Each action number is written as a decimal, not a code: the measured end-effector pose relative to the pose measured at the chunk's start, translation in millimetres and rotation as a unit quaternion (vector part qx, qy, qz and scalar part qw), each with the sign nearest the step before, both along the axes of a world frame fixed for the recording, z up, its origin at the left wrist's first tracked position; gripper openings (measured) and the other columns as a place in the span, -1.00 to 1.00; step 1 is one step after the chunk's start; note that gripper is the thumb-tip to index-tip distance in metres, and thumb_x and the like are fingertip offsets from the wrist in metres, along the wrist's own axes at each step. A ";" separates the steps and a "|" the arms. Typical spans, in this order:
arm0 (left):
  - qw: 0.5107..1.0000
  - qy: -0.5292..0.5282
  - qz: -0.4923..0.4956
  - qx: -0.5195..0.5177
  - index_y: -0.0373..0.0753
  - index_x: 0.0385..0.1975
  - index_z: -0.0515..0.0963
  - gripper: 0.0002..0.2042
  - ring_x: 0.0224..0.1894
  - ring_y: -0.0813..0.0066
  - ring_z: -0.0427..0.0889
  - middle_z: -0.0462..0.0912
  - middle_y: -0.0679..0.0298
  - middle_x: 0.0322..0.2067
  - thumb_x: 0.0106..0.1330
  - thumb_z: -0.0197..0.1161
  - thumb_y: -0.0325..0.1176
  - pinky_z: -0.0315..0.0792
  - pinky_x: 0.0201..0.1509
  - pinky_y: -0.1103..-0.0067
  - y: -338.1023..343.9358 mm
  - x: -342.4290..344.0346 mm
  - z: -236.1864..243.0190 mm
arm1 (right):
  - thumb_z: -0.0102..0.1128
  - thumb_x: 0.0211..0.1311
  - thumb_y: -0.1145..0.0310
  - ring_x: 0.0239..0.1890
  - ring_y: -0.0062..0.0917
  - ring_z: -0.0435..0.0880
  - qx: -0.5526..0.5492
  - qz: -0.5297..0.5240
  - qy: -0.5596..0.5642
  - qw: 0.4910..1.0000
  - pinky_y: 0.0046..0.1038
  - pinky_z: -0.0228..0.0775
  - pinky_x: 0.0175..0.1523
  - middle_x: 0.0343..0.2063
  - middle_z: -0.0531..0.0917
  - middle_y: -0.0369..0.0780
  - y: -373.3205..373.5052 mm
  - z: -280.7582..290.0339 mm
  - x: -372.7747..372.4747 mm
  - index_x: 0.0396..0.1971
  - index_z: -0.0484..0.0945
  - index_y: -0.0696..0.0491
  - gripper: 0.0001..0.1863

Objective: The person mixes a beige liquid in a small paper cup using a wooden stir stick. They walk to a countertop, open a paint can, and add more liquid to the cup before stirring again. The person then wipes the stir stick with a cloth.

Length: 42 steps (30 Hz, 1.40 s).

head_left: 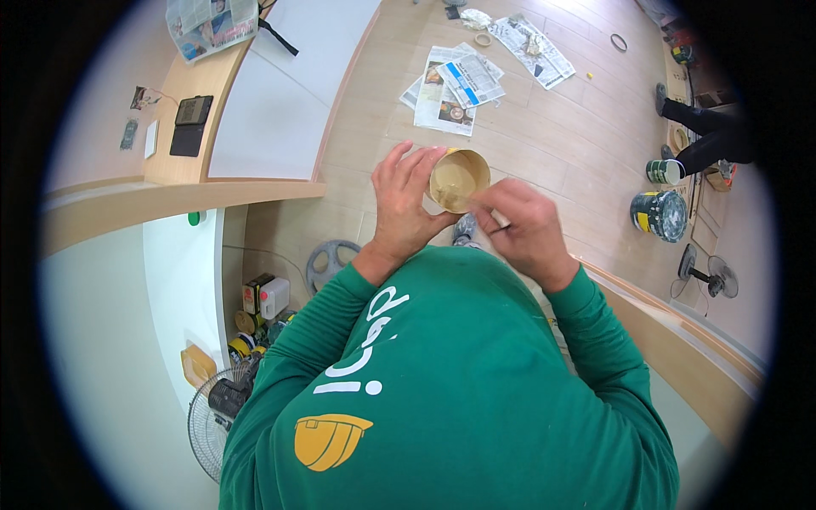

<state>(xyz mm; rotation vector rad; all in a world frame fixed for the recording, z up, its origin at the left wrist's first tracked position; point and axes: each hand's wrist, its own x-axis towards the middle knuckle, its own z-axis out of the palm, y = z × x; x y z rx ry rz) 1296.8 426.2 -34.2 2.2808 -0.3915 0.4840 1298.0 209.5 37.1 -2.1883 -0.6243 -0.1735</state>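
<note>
My left hand is wrapped around the side of a round, open-topped can, held in front of my chest and tilted so its inside shows. Its inner wall is tan, and something pale and beige lies at the bottom. With closed fingers, my right hand grips a slim tool at the can's right rim. The tool's far end reaches inside the can; my fingers hide much of it, so I cannot tell its exact kind.
Newspaper sheets and a tape roll lie on the floor ahead. Paint buckets and a fan stand at the right, near another person's legs. On the left are a wooden ledge and another fan.
</note>
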 end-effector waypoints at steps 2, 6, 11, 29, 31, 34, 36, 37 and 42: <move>1.000 0.001 -0.001 -0.002 -0.14 0.41 0.54 -0.04 0.48 -0.11 0.44 0.63 0.20 0.30 -0.17 0.79 -0.24 0.26 0.54 0.08 -0.1 -1.0 1.9 | 0.50 0.16 0.47 -0.30 -0.31 0.74 -0.022 -0.020 -0.035 0.999 -0.27 0.65 -0.28 -0.36 0.71 -0.28 -1.7 -0.4 5.3 -0.23 0.76 -0.03 -0.83; 1.000 -0.007 -0.008 -0.003 -0.11 0.44 0.53 -0.02 0.51 -0.09 0.40 0.62 0.23 0.31 -0.14 0.81 -0.15 0.23 0.53 0.05 0.3 2.0 -1.7 | 0.51 0.15 0.49 -0.31 -0.30 0.75 -0.071 0.055 -0.046 0.995 -0.27 0.65 -0.26 -0.36 0.72 -0.26 3.6 5.2 -7.3 -0.23 0.77 -0.01 -0.81; 1.000 0.013 -0.009 0.005 -0.13 0.41 0.55 -0.06 0.49 -0.11 0.43 0.62 0.19 0.31 -0.13 0.78 -0.21 0.26 0.54 0.07 -1.5 -4.1 3.4 | 0.51 0.21 0.50 -0.33 -0.26 0.73 0.050 -0.044 0.122 0.990 -0.26 0.59 -0.25 -0.41 0.69 -0.17 2.6 4.6 -2.4 -0.28 0.77 0.09 -0.90; 1.000 0.009 0.001 0.015 -0.13 0.42 0.54 -0.04 0.50 -0.11 0.41 0.61 0.19 0.32 -0.16 0.80 -0.22 0.25 0.55 0.06 -6.0 -7.0 3.8 | 0.49 0.30 0.43 -0.37 -0.21 0.69 0.023 -0.100 0.101 0.990 -0.23 0.54 -0.26 -0.40 0.68 -0.11 -12.2 -1.1 -0.8 -0.24 0.76 0.13 -0.88; 1.000 0.010 0.000 0.013 -0.13 0.42 0.54 -0.03 0.50 -0.10 0.41 0.61 0.19 0.32 -0.16 0.80 -0.23 0.25 0.55 0.06 -7.4 -6.9 5.2 | 0.50 0.29 0.44 -0.37 -0.21 0.69 0.051 -0.094 0.117 0.987 -0.23 0.53 -0.25 -0.41 0.67 -0.13 -9.2 6.1 0.5 -0.24 0.76 0.12 -0.89; 1.000 -0.004 -0.005 0.005 -0.13 0.42 0.54 -0.03 0.50 -0.11 0.41 0.61 0.19 0.32 -0.16 0.80 -0.24 0.26 0.55 0.07 -9.3 -4.2 4.1 | 0.49 0.27 0.46 -0.37 -0.23 0.69 0.108 -0.088 0.189 0.972 -0.24 0.53 -0.25 -0.42 0.67 -0.15 9.7 1.3 -5.0 -0.25 0.77 0.10 -0.90; 1.000 -0.002 -0.001 0.009 -0.13 0.42 0.54 -0.03 0.50 -0.11 0.41 0.61 0.20 0.32 -0.16 0.80 -0.25 0.26 0.54 0.07 -7.9 -3.5 6.0 | 0.49 0.25 0.47 -0.37 -0.25 0.69 0.057 -0.108 0.121 0.985 -0.24 0.54 -0.25 -0.42 0.67 -0.17 3.8 -3.5 -6.0 -0.26 0.77 0.09 -0.90; 1.000 0.001 0.003 0.010 -0.13 0.42 0.54 -0.03 0.50 -0.11 0.41 0.61 0.20 0.32 -0.16 0.80 -0.25 0.27 0.54 0.07 -8.1 -4.6 6.0 | 0.49 0.24 0.47 -0.37 -0.26 0.69 0.030 -0.117 0.088 0.989 -0.24 0.54 -0.25 -0.43 0.67 -0.17 -0.1 -3.0 -6.1 -0.26 0.78 0.08 -0.90; 1.000 0.010 0.014 0.003 -0.13 0.41 0.55 -0.04 0.51 -0.10 0.40 0.61 0.21 0.32 -0.16 0.80 -0.25 0.25 0.55 0.07 -8.6 -5.2 7.1 | 0.51 0.18 0.47 -0.34 -0.29 0.71 -0.009 -0.105 -0.004 0.994 -0.25 0.59 -0.26 -0.43 0.67 -0.23 -7.4 6.0 -1.5 -0.26 0.78 0.03 -0.87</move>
